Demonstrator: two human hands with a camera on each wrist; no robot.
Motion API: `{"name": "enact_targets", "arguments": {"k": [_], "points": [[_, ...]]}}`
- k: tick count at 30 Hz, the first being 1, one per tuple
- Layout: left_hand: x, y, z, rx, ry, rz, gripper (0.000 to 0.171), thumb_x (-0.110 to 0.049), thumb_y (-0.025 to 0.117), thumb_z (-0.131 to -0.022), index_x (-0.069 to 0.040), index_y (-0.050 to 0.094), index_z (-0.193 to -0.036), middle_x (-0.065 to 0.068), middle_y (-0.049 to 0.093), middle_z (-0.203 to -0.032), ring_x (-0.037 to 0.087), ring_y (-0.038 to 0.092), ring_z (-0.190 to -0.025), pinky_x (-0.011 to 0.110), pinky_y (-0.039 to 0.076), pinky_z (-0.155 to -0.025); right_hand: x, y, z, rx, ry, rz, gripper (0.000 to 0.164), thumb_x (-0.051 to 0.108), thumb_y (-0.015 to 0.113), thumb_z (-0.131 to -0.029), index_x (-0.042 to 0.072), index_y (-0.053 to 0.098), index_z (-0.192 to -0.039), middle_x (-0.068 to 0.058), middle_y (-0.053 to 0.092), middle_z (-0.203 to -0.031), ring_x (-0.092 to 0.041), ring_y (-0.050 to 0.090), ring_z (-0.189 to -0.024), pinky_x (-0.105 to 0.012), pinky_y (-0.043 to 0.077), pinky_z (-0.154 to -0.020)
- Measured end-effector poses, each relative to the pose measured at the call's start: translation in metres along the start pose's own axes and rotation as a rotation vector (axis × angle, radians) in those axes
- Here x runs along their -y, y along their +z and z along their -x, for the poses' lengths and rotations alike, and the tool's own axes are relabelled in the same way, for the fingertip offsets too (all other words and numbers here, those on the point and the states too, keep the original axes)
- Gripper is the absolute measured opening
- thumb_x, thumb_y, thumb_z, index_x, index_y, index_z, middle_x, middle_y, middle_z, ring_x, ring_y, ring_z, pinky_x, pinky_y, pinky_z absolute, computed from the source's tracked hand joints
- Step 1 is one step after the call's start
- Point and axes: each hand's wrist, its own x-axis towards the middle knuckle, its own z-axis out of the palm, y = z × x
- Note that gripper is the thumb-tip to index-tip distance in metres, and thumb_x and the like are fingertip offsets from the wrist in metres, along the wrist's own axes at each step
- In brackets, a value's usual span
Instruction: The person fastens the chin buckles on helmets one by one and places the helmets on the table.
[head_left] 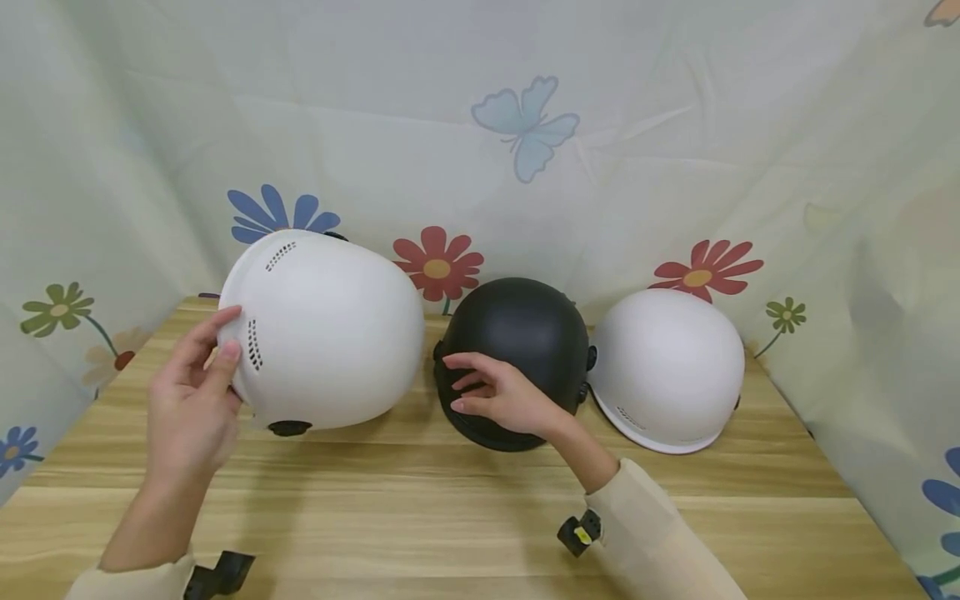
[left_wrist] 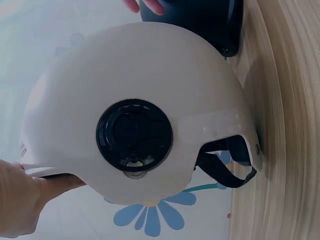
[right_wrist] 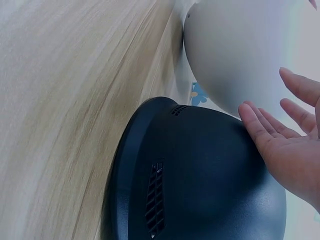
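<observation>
A white helmet (head_left: 337,333) tilts at the left of the table, its brim toward my left hand (head_left: 191,400). Thumb and fingers pinch that brim; in the left wrist view some fingers are hidden under it. A black round knob (left_wrist: 134,135) and a dark strap (left_wrist: 225,167) show on its side. My right hand (head_left: 513,400) hovers before the black helmet (head_left: 517,325), fingers loosely bent and holding nothing. In the right wrist view it is close to the black shell; whether it touches I cannot tell. A second white helmet (head_left: 667,358) sits at the right.
The three helmets stand side by side on a wood-grain table (head_left: 360,517). Behind and beside it hangs a pale cloth (head_left: 637,125) printed with flowers and a butterfly. A small dark device (head_left: 580,533) is strapped at my right wrist.
</observation>
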Motion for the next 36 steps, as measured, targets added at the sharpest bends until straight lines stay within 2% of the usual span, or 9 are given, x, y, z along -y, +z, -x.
{"name": "enact_targets", "arguments": {"k": [5,14,18,22,26,33,36], "points": [[0.001,-0.006,0.0,-0.033,0.006,0.1,0.042,-0.013,0.051,-0.09,-0.008,0.048,-0.132,0.005,0.033,-0.133,0.019,0.036,-0.114,0.022,0.051,-0.071,0.001,0.0,0.001,0.005,0.013,0.001,0.051,-0.001,0.062,-0.084,0.0,0.043,-0.131,-0.014,0.046,-0.131,-0.035,0.05,-0.108,-0.029,0.046,-0.086],[0.002,-0.006,0.0,-0.099,-0.008,0.113,0.041,-0.012,0.049,-0.091,-0.011,0.049,-0.132,0.003,0.032,-0.135,0.019,0.037,-0.115,0.022,0.051,-0.069,0.001,0.001,0.001,0.009,0.014,-0.003,0.052,-0.001,0.062,-0.084,-0.001,0.043,-0.131,-0.015,0.045,-0.131,-0.037,0.05,-0.108,-0.028,0.047,-0.086],[0.003,-0.009,-0.001,-0.122,-0.012,0.165,0.042,-0.007,0.053,-0.089,-0.009,0.049,-0.131,0.004,0.035,-0.133,0.018,0.04,-0.113,0.025,0.051,-0.068,0.001,0.001,0.0,0.017,0.013,0.001,0.051,0.0,0.062,-0.084,-0.001,0.042,-0.131,-0.015,0.045,-0.131,-0.037,0.05,-0.108,-0.029,0.046,-0.086],[0.008,-0.014,-0.001,-0.092,-0.013,0.217,0.05,0.001,0.063,-0.082,-0.005,0.049,-0.13,0.007,0.04,-0.122,0.016,0.053,-0.101,0.031,0.051,-0.067,0.001,0.0,-0.001,0.018,0.009,0.001,0.051,-0.001,0.062,-0.084,-0.001,0.042,-0.131,-0.015,0.045,-0.131,-0.037,0.05,-0.108,-0.03,0.046,-0.087],[0.013,-0.018,-0.003,-0.029,-0.019,0.252,0.056,0.009,0.064,-0.078,-0.004,0.049,-0.13,0.009,0.041,-0.117,0.016,0.061,-0.088,0.032,0.052,-0.065,0.001,-0.001,-0.001,0.019,0.008,-0.005,0.051,-0.001,0.062,-0.084,-0.001,0.042,-0.132,-0.015,0.045,-0.131,-0.037,0.05,-0.108,-0.029,0.046,-0.087],[0.018,-0.025,-0.006,0.041,-0.084,0.125,0.066,0.009,0.067,-0.076,-0.009,0.045,-0.135,0.007,0.044,-0.112,0.012,0.064,-0.085,0.031,0.052,-0.064,-0.001,0.001,-0.001,0.017,0.014,-0.007,0.052,-0.001,0.063,-0.084,-0.001,0.042,-0.131,-0.015,0.045,-0.132,-0.037,0.05,-0.109,-0.027,0.046,-0.086],[0.02,-0.029,-0.008,0.06,-0.128,0.11,0.07,0.01,0.065,-0.076,-0.01,0.04,-0.138,0.007,0.043,-0.111,0.011,0.063,-0.085,0.03,0.052,-0.065,-0.001,0.002,-0.001,0.017,0.025,-0.004,0.052,0.0,0.063,-0.084,-0.001,0.042,-0.132,-0.014,0.045,-0.132,-0.036,0.05,-0.109,-0.027,0.046,-0.086]]}}
